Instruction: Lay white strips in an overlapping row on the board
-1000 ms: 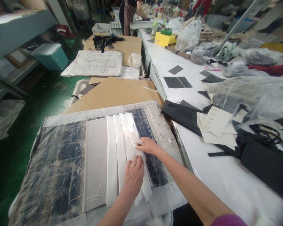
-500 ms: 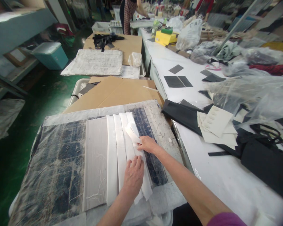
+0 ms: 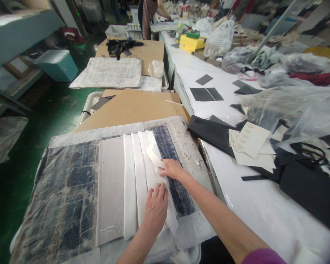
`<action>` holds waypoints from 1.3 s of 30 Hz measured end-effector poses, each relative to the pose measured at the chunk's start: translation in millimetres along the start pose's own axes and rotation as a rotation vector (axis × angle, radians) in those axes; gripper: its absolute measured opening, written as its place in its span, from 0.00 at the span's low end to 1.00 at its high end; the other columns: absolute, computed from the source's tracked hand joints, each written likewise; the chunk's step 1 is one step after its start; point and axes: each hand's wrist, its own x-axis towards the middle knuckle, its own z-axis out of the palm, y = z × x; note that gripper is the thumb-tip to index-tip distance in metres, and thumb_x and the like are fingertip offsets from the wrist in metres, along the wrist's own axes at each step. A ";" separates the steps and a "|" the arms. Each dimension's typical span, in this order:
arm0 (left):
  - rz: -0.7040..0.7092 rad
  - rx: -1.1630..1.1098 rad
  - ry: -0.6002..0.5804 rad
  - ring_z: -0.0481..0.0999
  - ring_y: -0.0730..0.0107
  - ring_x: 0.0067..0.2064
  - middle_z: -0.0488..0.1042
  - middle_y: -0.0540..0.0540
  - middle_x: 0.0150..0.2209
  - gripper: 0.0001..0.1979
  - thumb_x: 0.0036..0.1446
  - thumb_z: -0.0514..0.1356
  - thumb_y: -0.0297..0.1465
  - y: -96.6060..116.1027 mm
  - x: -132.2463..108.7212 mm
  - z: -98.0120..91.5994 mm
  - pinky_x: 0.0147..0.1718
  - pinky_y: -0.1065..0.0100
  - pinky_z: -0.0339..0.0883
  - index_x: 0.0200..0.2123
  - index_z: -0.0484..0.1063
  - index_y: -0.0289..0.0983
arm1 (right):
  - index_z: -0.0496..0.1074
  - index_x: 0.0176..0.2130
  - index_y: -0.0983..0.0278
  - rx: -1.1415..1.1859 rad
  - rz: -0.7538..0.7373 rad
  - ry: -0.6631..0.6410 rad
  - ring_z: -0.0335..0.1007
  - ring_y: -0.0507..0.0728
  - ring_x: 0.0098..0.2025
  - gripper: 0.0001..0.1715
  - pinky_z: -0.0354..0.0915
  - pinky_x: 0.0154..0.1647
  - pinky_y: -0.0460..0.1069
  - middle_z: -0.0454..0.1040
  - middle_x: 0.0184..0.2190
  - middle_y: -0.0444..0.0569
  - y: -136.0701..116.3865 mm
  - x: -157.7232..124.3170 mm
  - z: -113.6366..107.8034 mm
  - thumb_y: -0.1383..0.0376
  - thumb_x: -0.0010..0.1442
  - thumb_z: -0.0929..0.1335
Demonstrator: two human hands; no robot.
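Several white fabric strips (image 3: 130, 190) lie side by side, lengthwise, on a worn, dark blue and grey padded board (image 3: 71, 190). My right hand (image 3: 171, 169) pinches the end of a folded-back white strip (image 3: 154, 157) near the right side of the row. Below it, my left hand (image 3: 156, 205) rests on the strips with its fingers stretched forward and lying flat. Left of the strips is a pale, smooth panel (image 3: 111, 190) with wrinkles near its lower end. The undersides of my left fingers are hidden.
Brown cardboard (image 3: 132, 108) lies beyond the board. The white table (image 3: 236, 205) on my right holds black pieces (image 3: 305, 190), cream cards (image 3: 253, 141) and plastic bags (image 3: 299, 106). Farther off are a yellow box (image 3: 191, 43), a blue bin (image 3: 57, 65) and a standing person (image 3: 147, 18).
The view has shifted very slightly. Both hands keep nearly the same places, the right one still pinching the folded strip.
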 end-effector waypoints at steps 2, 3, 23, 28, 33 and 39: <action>0.003 0.003 0.000 0.68 0.54 0.58 0.70 0.37 0.58 0.19 0.61 0.52 0.19 0.1 1.1 -0.6 0.51 0.52 0.67 0.54 0.68 0.31 | 0.72 0.47 0.65 0.018 0.007 0.016 0.74 0.59 0.45 0.20 0.70 0.47 0.58 0.77 0.43 0.50 -0.8 -0.5 2.4 0.53 0.61 0.70; 0.004 0.005 -0.001 0.68 0.54 0.58 0.70 0.37 0.58 0.19 0.61 0.51 0.19 0.1 2.0 -1.3 0.51 0.52 0.67 0.54 0.68 0.31 | 0.72 0.46 0.65 0.030 0.012 0.027 0.74 0.59 0.45 0.20 0.69 0.47 0.58 0.77 0.42 0.50 -1.7 -1.2 3.6 0.54 0.61 0.70; 0.002 -0.036 -0.064 0.67 0.54 0.59 0.70 0.39 0.57 0.15 0.63 0.52 0.21 -0.1 6.8 -11.3 0.54 0.49 0.64 0.52 0.68 0.34 | 0.73 0.49 0.65 0.967 0.286 0.351 0.77 0.59 0.37 0.24 0.71 0.34 0.50 0.81 0.41 0.54 -2.5 -144.5 85.5 0.54 0.65 0.60; -0.010 -0.076 -0.092 0.68 0.54 0.56 0.71 0.40 0.55 0.18 0.63 0.53 0.22 -1.9 9.9 -16.3 0.54 0.49 0.62 0.56 0.65 0.34 | 0.76 0.49 0.63 1.191 0.248 0.372 0.76 0.63 0.42 0.27 0.72 0.40 0.54 0.80 0.44 0.55 -29.4 -159.1 115.4 0.47 0.63 0.63; -0.002 -0.074 -0.110 0.72 0.56 0.48 0.74 0.44 0.45 0.11 0.60 0.56 0.22 -7.0 18.6 -20.9 0.52 0.51 0.63 0.46 0.70 0.36 | 0.75 0.52 0.62 1.178 0.245 0.386 0.76 0.64 0.40 0.31 0.72 0.42 0.57 0.81 0.41 0.54 -37.1 -156.7 122.0 0.44 0.63 0.63; 0.018 -0.079 -0.088 0.71 0.57 0.51 0.74 0.43 0.50 0.11 0.63 0.53 0.24 -24.7 43.9 -20.3 0.48 0.56 0.65 0.48 0.70 0.36 | 0.74 0.53 0.64 1.217 0.220 0.387 0.73 0.67 0.50 0.31 0.71 0.45 0.58 0.76 0.53 0.59 -35.1 -158.5 123.9 0.46 0.64 0.63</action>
